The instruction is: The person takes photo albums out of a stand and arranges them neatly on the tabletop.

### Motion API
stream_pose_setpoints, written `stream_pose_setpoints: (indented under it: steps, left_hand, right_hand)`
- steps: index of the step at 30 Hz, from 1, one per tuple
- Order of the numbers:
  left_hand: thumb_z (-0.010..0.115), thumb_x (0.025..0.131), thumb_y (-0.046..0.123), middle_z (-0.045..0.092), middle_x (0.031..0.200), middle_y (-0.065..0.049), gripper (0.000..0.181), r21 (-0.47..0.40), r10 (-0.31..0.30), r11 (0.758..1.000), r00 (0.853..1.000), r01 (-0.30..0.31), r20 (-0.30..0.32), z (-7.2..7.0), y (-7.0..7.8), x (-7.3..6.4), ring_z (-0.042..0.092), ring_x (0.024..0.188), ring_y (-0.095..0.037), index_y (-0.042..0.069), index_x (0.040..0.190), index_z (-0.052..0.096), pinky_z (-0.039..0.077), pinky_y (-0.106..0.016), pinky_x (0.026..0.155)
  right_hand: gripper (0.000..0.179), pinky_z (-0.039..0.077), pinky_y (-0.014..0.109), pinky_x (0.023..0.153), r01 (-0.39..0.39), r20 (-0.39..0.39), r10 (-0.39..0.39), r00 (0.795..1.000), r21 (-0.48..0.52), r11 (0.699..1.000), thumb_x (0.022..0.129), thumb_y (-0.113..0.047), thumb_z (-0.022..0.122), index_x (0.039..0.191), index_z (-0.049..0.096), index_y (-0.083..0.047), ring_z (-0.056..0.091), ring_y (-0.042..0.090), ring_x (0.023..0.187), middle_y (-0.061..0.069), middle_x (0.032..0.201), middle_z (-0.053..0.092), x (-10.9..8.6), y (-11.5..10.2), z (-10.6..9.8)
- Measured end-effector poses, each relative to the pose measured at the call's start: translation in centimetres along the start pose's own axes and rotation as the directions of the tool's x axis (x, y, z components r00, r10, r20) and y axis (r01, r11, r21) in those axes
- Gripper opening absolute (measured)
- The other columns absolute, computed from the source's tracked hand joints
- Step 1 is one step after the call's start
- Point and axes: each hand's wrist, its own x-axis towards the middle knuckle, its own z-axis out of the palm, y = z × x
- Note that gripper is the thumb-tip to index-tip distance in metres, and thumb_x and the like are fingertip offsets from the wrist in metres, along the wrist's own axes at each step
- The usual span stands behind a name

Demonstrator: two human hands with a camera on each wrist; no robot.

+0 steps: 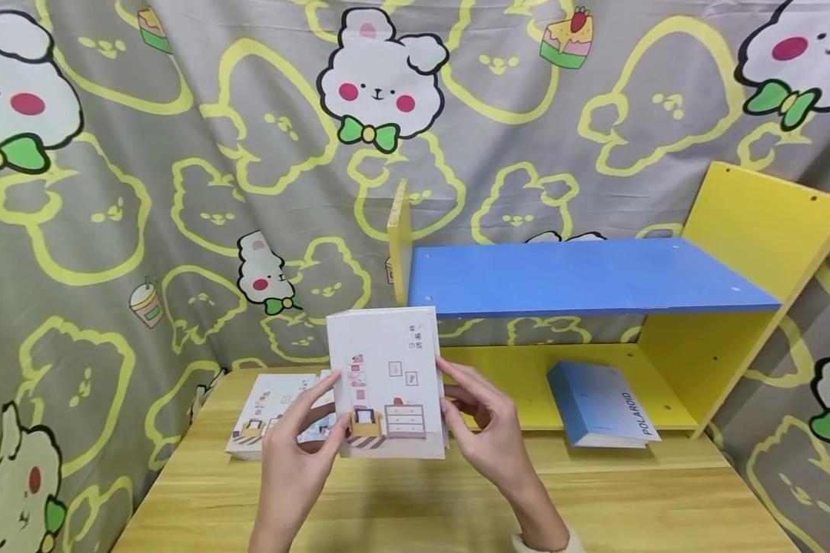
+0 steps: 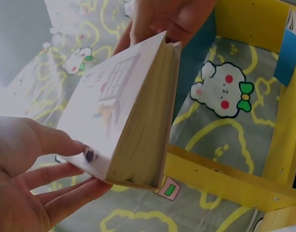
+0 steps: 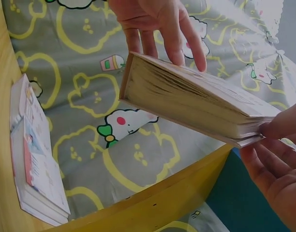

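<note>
A thick white book (image 1: 387, 384), its cover printed with a small yellow armchair, a dresser and wall pictures, is held up above the table between both hands. My left hand (image 1: 297, 445) pinches its left edge, thumb on the cover and fingers behind. On the opposite side, my right hand (image 1: 487, 422) grips the right edge between thumb and fingers. The right wrist view shows the page block (image 3: 186, 99) of the book, with the right thumb and fingers at one corner. Both covers and the page edges show in the left wrist view, slightly fanned.
Several white illustrated books (image 1: 266, 403) lie at the table's left back. Behind the hands stands a shelf unit with a blue board (image 1: 581, 276) and yellow panels. A blue book marked POLAROID (image 1: 595, 403) rests on its lower yellow board. A patterned curtain (image 1: 277, 192) hangs behind.
</note>
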Motion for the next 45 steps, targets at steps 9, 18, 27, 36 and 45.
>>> stream_pose_setpoints:
  steps: [9, 18, 27, 36, 45]
  left_hand:
    - [0.078, 0.086, -0.006, 0.066, 0.135, 0.001, 0.059, -0.048, -0.09, 0.995, 0.996, 0.09, 0.015, -1.4, -0.8, -0.1, 0.072, 0.099, -0.011, 0.024, 0.136, 0.067, 0.062, -0.028, 0.06]
    - [0.078, 0.087, -0.006, 0.065, 0.133, -0.002, 0.057, -0.1, -0.184, 0.977, 0.982, 0.187, 0.039, -3.0, -1.7, -0.1, 0.072, 0.096, -0.012, 0.016, 0.138, 0.065, 0.063, -0.031, 0.064]
    - [0.076, 0.087, -0.011, 0.067, 0.128, -0.002, 0.055, -0.219, -0.255, 0.938, 0.963, 0.267, 0.085, -4.3, -3.1, 0.2, 0.074, 0.091, -0.019, 0.003, 0.138, 0.062, 0.063, -0.039, 0.064]
    - [0.077, 0.087, -0.008, 0.068, 0.128, 0.003, 0.056, -0.231, -0.299, 0.92, 0.949, 0.315, 0.104, -5.7, -4.2, -0.1, 0.074, 0.092, -0.017, 0.002, 0.139, 0.061, 0.063, -0.037, 0.063]
    - [0.077, 0.087, -0.007, 0.069, 0.125, 0.001, 0.056, -0.243, -0.317, 0.908, 0.938, 0.342, 0.139, -6.9, -5.0, -0.2, 0.074, 0.092, -0.017, 0.001, 0.14, 0.06, 0.063, -0.036, 0.062]
  right_hand:
    - [0.056, 0.062, 0.037, 0.08, -0.04, 0.001, 0.04, 0.999, 0.063, 0.997, 0.09, 0.019, 0.065, 0.143, 0.057, 0.002, 0.072, 0.027, 0.104, 0.019, 0.132, 0.062, -0.1, 0.5, 0.7]
    - [0.054, 0.062, 0.038, 0.08, -0.092, -0.01, 0.094, 0.996, 0.127, 0.988, 0.09, 0.017, 0.067, 0.141, 0.059, 0.001, 0.072, 0.028, 0.103, 0.02, 0.128, 0.063, -0.2, 1.1, 1.8]
    - [0.054, 0.062, 0.037, 0.083, -0.156, -0.019, 0.162, 0.987, 0.172, 0.973, 0.089, 0.014, 0.071, 0.14, 0.061, 0.0, 0.072, 0.029, 0.104, 0.022, 0.13, 0.063, -0.4, 1.6, 2.6]
    - [0.053, 0.061, 0.038, 0.084, -0.17, 0.0, 0.174, 0.985, 0.208, 0.963, 0.089, 0.013, 0.071, 0.14, 0.06, 0.002, 0.072, 0.029, 0.103, 0.024, 0.13, 0.062, -0.8, 2.5, 3.7]
    - [0.054, 0.06, 0.041, 0.086, -0.203, 0.013, 0.207, 0.978, 0.255, 0.945, 0.088, 0.012, 0.072, 0.14, 0.059, 0.003, 0.071, 0.03, 0.104, 0.026, 0.129, 0.06, -1.1, 3.2, 4.7]
